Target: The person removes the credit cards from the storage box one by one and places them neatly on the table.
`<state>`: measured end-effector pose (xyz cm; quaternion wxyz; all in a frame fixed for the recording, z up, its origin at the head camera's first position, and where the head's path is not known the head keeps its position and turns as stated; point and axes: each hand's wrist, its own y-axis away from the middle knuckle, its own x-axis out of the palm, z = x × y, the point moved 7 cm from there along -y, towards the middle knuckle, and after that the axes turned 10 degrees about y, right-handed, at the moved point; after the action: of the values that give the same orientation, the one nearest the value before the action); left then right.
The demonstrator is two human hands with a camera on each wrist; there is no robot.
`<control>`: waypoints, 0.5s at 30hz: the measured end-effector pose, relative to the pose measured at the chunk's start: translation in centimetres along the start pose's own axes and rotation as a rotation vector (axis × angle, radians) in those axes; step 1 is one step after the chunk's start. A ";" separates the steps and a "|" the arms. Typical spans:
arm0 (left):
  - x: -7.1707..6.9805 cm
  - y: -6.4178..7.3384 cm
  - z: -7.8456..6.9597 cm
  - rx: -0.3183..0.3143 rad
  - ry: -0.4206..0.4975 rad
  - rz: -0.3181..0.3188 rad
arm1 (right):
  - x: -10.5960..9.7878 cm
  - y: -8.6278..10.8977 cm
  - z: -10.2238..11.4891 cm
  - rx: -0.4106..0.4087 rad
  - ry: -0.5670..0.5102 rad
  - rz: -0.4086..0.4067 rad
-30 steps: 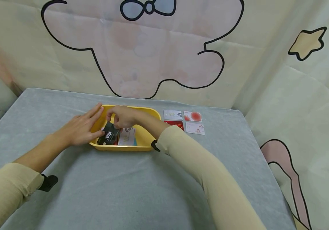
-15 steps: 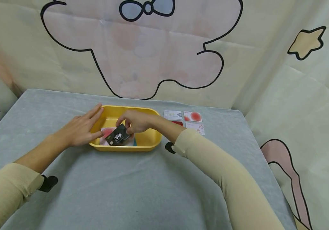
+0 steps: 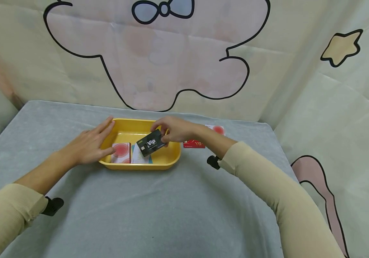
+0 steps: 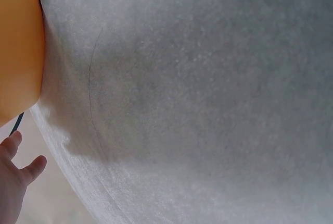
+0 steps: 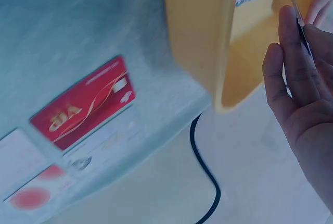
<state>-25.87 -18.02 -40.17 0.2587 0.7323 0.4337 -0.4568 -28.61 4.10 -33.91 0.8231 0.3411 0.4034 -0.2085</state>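
Over the yellow tray [image 3: 165, 166], my right hand [image 3: 178, 129] pinches a black VIP card [image 3: 151, 143] by its right end, tilted above the cards inside. In the right wrist view that card is seen nearly edge-on between the fingers and thumb. My left hand [image 3: 89, 146] rests on the tray's left side, fingers spread and fairly straight, thumb over the rim. Under the thumb tip lies a stack of white cards with pink circles [image 3: 121, 152]. Beside it is a white card [image 3: 139, 157], partly covered by the black one, with a blue edge showing beneath.
Right of the tray, several cards lie on the grey cloth: a red VIP card [image 5: 86, 104], a white card with a pink circle [image 3: 215, 129] and pale ones [image 5: 101, 143], partly hidden by my right forearm in the head view. A patterned backdrop [image 3: 184, 64] stands behind.
My right hand has lifted the black VIP card from the tray's left side and moved it rightward, uncovering the pink-circle cards. My left hand has stayed in place.
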 end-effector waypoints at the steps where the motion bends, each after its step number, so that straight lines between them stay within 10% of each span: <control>1: 0.0 0.0 0.0 -0.003 0.001 0.002 | -0.2 0.3 -0.3 0.007 -0.001 -0.008; 15: 0.0 0.1 -0.1 -0.007 0.010 0.010 | -2.2 3.9 -4.1 0.093 -0.089 -0.121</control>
<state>-25.76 -17.95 -40.12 0.2612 0.7358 0.4330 -0.4504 -29.63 9.90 -32.40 0.8094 0.3442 0.3762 -0.2913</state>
